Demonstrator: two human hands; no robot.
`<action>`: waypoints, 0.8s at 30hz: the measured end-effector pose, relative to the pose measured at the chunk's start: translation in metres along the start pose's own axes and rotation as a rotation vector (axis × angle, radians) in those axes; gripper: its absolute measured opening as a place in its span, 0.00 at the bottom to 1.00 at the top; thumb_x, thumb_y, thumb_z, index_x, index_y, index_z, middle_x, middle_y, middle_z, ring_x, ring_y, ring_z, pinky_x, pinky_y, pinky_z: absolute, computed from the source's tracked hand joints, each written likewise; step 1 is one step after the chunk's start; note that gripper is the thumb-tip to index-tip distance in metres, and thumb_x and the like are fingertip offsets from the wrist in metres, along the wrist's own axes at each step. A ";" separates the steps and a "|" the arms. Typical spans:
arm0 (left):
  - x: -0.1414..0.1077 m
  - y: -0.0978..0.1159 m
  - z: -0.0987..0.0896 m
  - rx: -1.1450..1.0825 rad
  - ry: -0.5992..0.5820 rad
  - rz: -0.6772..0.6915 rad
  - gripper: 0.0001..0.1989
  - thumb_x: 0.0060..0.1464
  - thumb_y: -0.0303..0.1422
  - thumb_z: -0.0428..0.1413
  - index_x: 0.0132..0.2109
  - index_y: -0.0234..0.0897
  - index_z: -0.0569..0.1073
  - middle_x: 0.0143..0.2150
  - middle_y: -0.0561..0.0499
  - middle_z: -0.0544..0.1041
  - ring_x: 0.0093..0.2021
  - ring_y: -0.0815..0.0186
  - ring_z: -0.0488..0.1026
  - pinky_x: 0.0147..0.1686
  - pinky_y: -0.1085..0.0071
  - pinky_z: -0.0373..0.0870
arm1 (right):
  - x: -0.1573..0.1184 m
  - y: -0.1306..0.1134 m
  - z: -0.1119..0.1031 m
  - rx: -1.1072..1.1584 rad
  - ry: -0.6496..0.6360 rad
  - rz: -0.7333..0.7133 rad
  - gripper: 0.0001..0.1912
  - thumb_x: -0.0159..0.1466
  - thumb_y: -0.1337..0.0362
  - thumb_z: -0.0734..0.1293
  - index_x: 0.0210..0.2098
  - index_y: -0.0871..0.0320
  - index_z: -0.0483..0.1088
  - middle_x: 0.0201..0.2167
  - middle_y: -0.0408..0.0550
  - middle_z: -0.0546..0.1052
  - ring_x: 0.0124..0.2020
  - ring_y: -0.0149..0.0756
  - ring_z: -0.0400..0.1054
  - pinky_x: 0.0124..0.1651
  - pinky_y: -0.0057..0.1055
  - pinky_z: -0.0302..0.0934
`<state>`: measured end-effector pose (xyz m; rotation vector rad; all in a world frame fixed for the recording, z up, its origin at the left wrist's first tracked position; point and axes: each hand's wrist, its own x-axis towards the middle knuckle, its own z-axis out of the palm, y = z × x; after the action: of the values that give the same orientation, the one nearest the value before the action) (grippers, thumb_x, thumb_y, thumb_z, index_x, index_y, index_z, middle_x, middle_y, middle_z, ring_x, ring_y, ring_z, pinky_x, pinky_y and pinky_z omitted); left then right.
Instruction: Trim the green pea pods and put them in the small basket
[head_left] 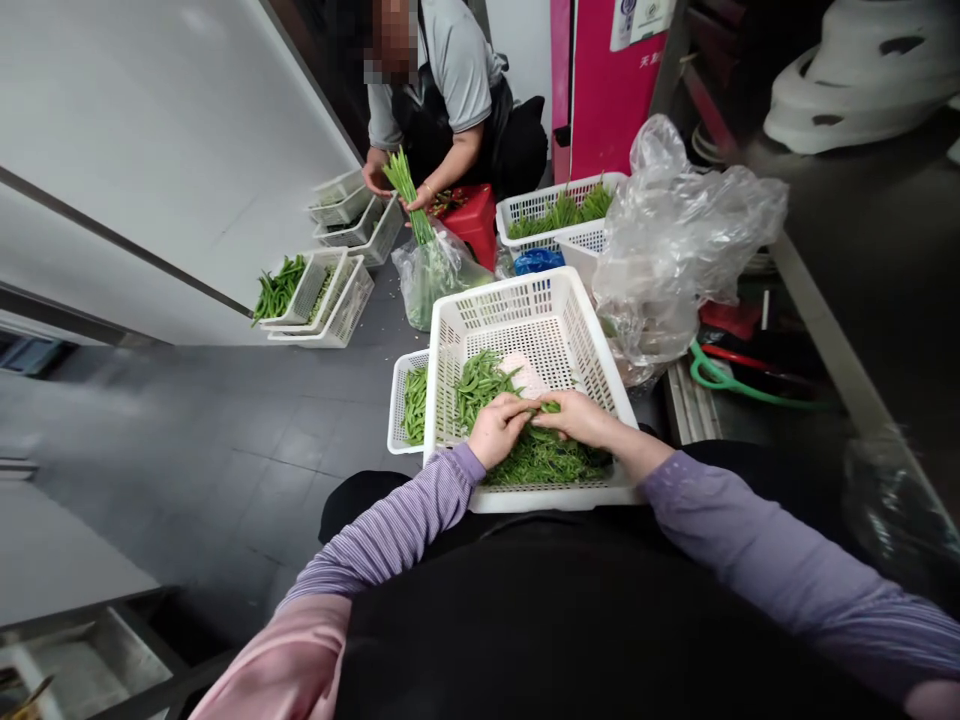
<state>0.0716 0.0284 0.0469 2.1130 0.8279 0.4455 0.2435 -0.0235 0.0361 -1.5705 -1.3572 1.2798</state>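
A large white plastic basket (442, 400) rests across my lap. Over it my left hand (499, 428) and my right hand (581, 420) meet, their fingers pinched together. Between them shows a green pea pod (551, 407), gripped mostly by the right hand while the left fingertips close at its end. Whole pea pods (480, 383) lie in the basket beyond my left hand. Beneath both hands spreads a heap of thin green trimmings (544, 462). A pinkish-white item (523, 373) lies beside the pods; I cannot make out what it is.
A smaller white basket of pods (415, 405) stands on the floor at left. Ahead, a co-worker (457, 90) holds long green stems (409, 190) over a plastic bag (431, 285). Stacked baskets (341, 310) line the wall. Clear plastic bags (667, 240) bulge on the right.
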 end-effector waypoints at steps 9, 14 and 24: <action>-0.002 0.029 -0.002 -0.731 0.103 -0.383 0.15 0.44 0.36 0.58 0.33 0.27 0.67 0.25 0.49 0.72 0.21 0.72 0.69 0.21 0.74 0.68 | -0.011 -0.002 0.003 -0.328 0.196 -0.399 0.05 0.54 0.63 0.65 0.28 0.58 0.70 0.28 0.45 0.71 0.31 0.34 0.64 0.34 0.29 0.55; -0.002 0.032 -0.002 -0.977 0.096 -0.485 0.13 0.43 0.33 0.58 0.34 0.27 0.67 0.26 0.49 0.72 0.22 0.73 0.70 0.22 0.75 0.70 | -0.014 -0.003 0.008 -0.131 0.228 -0.424 0.05 0.54 0.63 0.64 0.28 0.57 0.69 0.28 0.45 0.72 0.32 0.34 0.65 0.36 0.30 0.57; -0.020 0.002 0.003 -0.454 -0.206 -0.496 0.21 0.41 0.28 0.57 0.46 0.32 0.64 0.35 0.49 0.70 0.21 0.78 0.66 0.17 0.80 0.64 | -0.011 -0.004 0.008 0.300 0.267 -0.077 0.14 0.49 0.54 0.67 0.30 0.57 0.67 0.13 0.35 0.62 0.13 0.27 0.55 0.17 0.25 0.49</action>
<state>0.0595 0.0116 0.0457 1.4450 0.9834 0.1283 0.2349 -0.0346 0.0398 -1.4078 -0.9989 1.1220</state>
